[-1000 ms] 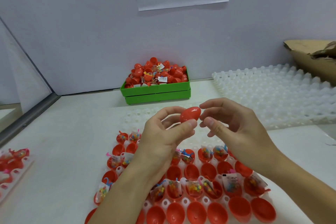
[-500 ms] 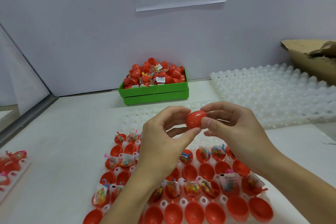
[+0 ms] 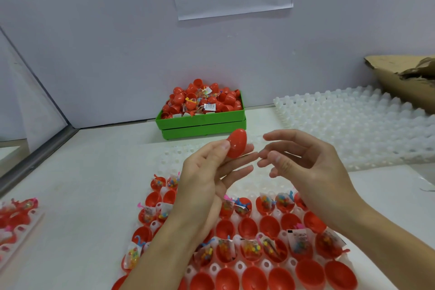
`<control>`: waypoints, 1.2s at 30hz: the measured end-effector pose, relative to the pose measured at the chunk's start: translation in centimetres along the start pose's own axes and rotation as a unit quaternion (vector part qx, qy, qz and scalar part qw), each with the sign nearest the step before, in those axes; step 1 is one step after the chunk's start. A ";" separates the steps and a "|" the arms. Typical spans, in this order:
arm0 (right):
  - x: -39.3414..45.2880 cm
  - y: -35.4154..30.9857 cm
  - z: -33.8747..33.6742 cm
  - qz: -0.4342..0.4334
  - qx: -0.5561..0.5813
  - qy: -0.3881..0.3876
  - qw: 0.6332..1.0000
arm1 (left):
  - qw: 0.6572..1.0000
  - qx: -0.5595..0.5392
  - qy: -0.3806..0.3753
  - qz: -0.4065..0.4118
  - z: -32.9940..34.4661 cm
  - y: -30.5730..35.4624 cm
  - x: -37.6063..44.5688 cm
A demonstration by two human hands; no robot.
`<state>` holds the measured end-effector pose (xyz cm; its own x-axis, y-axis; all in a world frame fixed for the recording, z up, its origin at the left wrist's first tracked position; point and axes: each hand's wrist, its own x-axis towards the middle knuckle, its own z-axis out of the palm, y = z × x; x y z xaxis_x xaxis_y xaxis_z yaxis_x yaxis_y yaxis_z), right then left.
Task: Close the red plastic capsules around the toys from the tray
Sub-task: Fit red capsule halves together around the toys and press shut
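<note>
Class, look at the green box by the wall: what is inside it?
The green box holds a heap of red capsules mixed with small toy packets, piled above its rim. Whatever lies under the heap is covered.

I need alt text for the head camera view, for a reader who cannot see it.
The left hand holds a closed red capsule between thumb and fingers; the right hand is open beside it, holding nothing. Below is a tray of open red halves with bagged toys, and behind, a green bin of capsules.
</note>
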<state>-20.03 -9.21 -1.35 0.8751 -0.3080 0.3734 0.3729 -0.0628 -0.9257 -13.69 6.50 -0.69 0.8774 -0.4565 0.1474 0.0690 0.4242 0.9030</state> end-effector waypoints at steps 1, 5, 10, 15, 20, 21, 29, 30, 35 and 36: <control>0.0 0.0 0.0 0.000 -0.008 0.005 1.000 | 0.999 -0.030 0.005 -0.015 0.0 0.1 0.0; 0.0 -0.1 0.0 0.005 -0.020 0.013 1.000 | 0.995 -0.086 0.007 -0.045 0.0 0.4 -0.1; 0.1 0.1 0.0 0.011 -0.016 0.015 1.000 | 0.994 -0.100 0.007 -0.049 -0.2 0.5 -0.1; 0.1 0.5 0.0 0.026 -0.008 0.001 1.000 | 0.996 0.069 0.007 0.048 -0.5 -0.3 0.2; 0.1 0.5 0.0 0.043 -0.003 -0.009 0.999 | 0.971 0.209 0.009 0.116 -0.8 -0.7 0.2; 0.0 0.5 0.1 0.049 0.005 -0.014 0.999 | 0.965 0.228 0.004 0.129 -0.7 -0.7 0.1; 0.0 0.7 0.2 0.054 0.000 0.006 0.999 | 0.938 0.298 -0.053 0.171 -0.3 -1.0 -0.3; 0.1 0.7 0.1 0.056 -0.002 0.007 0.998 | 0.936 0.305 -0.054 0.167 -0.4 -1.0 -0.3; 0.1 0.7 0.0 0.074 -0.005 -0.038 0.997 | 0.906 0.380 -0.074 0.171 -0.5 -0.5 -0.2; 0.0 0.8 0.1 0.077 0.000 -0.039 0.996 | 0.902 0.386 -0.070 0.178 -0.5 -0.5 -0.3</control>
<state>-19.71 -9.20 -2.06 0.9432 -0.2393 0.2303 0.2321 -0.0214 -0.9725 -13.74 6.80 -1.36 0.7063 -0.5170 0.4836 -0.6038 -0.0834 0.7928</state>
